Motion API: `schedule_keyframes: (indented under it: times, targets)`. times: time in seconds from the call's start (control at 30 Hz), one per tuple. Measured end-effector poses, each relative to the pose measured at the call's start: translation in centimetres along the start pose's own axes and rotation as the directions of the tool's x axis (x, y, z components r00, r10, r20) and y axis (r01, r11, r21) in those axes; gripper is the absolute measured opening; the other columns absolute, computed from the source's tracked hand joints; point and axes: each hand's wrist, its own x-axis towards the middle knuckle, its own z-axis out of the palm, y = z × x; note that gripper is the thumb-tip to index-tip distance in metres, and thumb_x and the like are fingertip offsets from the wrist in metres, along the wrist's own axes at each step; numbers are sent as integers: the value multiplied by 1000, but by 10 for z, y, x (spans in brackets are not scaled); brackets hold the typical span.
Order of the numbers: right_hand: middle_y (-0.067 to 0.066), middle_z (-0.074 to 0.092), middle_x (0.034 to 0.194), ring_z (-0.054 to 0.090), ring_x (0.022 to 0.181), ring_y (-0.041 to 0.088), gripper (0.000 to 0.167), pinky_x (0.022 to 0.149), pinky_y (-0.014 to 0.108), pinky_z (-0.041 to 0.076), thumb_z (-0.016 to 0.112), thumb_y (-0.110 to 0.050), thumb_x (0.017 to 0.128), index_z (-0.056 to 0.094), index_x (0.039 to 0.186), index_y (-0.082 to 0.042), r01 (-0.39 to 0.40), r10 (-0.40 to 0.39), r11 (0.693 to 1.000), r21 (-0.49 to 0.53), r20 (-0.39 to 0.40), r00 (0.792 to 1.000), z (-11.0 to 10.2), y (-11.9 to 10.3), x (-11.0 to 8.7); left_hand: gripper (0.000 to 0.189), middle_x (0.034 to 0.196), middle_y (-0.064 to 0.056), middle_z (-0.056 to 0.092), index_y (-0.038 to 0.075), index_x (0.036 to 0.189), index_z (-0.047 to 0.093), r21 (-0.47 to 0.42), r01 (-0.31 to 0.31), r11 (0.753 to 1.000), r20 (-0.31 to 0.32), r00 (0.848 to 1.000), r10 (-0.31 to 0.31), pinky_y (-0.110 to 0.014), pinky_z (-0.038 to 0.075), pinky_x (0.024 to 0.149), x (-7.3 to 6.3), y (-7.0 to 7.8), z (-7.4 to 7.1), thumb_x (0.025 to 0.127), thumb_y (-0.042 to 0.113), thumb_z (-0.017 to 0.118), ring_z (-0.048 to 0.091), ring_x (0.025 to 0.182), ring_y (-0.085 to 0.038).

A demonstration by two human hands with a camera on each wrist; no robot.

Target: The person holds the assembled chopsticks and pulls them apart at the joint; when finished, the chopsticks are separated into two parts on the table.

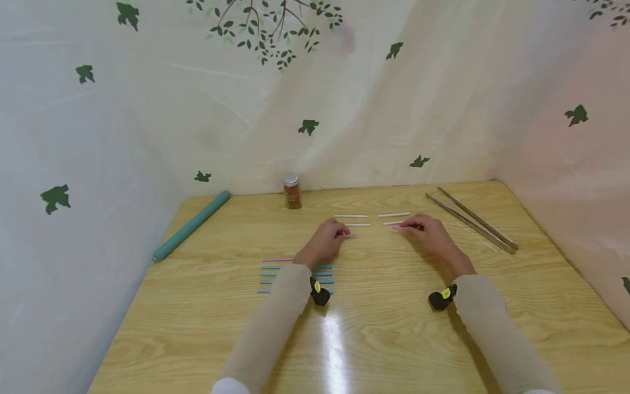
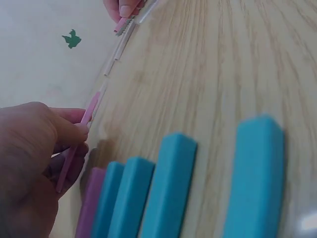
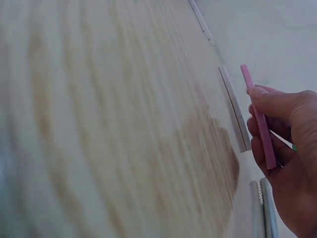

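Observation:
My left hand pinches a short pink stick between thumb and fingers, held over the table near the left pair of white sticks. Another pink stick is gripped by my right hand, close to the right pair of white sticks. Under my left forearm lies a row of blue sticks, partly hidden by the sleeve. A darker pink stick lies just behind that row. Seen close in the left wrist view, the blue sticks have flat sides.
A teal rod lies slanted at the table's left edge. At the back stands a small jar with a silver lid and reddish-brown contents. Metal tongs rest at the right rear. White cloth with leaf prints hangs behind the wooden table.

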Motion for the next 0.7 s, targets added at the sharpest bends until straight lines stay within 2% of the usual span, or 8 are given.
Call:
schedule_keyframes:
  times: [0.2, 0.3, 0.5, 0.7]
  targets:
    - [10, 69, 99, 57, 86, 20, 18, 74, 26, 44, 65, -19, 91, 73, 102, -8, 11, -13, 998, 55, 35, 999, 1, 2, 0, 11, 94, -8, 61, 4, 97, 69, 2, 2, 1000, -30, 1000, -2, -28, 47, 80, 7, 4, 10, 94, 7, 59, 55, 87, -18]
    - [8, 69, 98, 58, 89, 19, 18, 77, 24, 43, 67, -21, 90, 74, 101, -9, 27, -28, 998, 65, 21, 999, 4, 4, 0, 8, 93, -8, 62, 3, 94, 68, 15, 8, 1000, -49, 999, -7, -30, 47, 82, 10, 7, 13, 92, 6, 61, 56, 89, -19]
    - [4, 68, 94, 54, 82, 15, 18, 74, 25, 40, 67, -24, 90, 75, 102, -14, 36, -38, 998, 50, 33, 999, 7, 5, 2, 7, 95, -8, 64, 4, 93, 70, 31, 17, 999, -95, 995, -14, -33, 46, 88, 15, 7, 20, 91, 5, 63, 58, 94, -22]
    - [5, 65, 90, 51, 78, 14, 16, 70, 24, 40, 67, -17, 90, 75, 103, -11, 69, -70, 997, 40, 31, 997, 7, 5, 2, 10, 99, -8, 65, 6, 95, 71, 18, 16, 1000, -107, 994, -14, -33, 45, 92, 20, 6, 27, 91, 5, 62, 58, 99, -23]
